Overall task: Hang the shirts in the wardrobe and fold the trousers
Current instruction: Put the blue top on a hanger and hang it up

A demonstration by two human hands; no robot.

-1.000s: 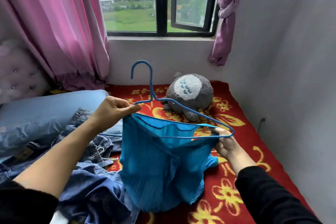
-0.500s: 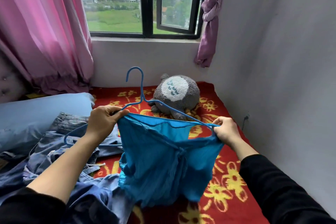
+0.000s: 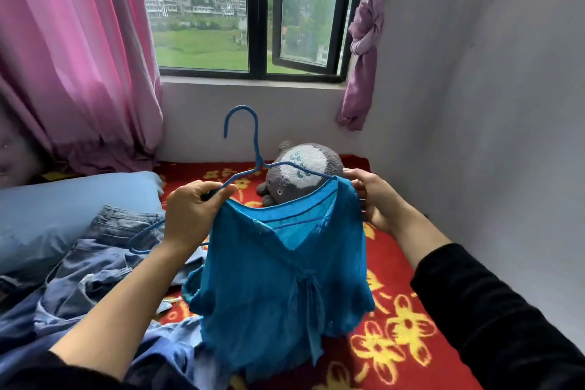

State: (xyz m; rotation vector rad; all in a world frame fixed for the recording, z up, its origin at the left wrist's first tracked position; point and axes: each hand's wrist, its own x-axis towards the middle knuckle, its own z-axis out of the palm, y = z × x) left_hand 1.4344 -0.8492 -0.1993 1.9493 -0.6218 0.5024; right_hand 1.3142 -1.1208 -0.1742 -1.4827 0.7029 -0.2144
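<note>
blue shirt [image 3: 278,279] raised higher on hanger [image 3: 258,149], left hand [image 3: 193,212] gripping both, right hand [image 3: 376,199] pinching its shoulder

Your left grip [image 3: 190,215] curls round the hanger [image 3: 257,149], forearm bare. Your right grip [image 3: 376,199] pinches the shirt [image 3: 278,288].

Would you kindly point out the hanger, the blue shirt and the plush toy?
hanger [image 3: 257,146]: head view, hook stem
blue shirt [image 3: 262,288]: head view, front panel
plush toy [image 3: 311,155]: head view, white patch

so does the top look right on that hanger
Not quite: the blue top is only half on the blue hanger, whose left end pokes out bare past the left hand.
</note>
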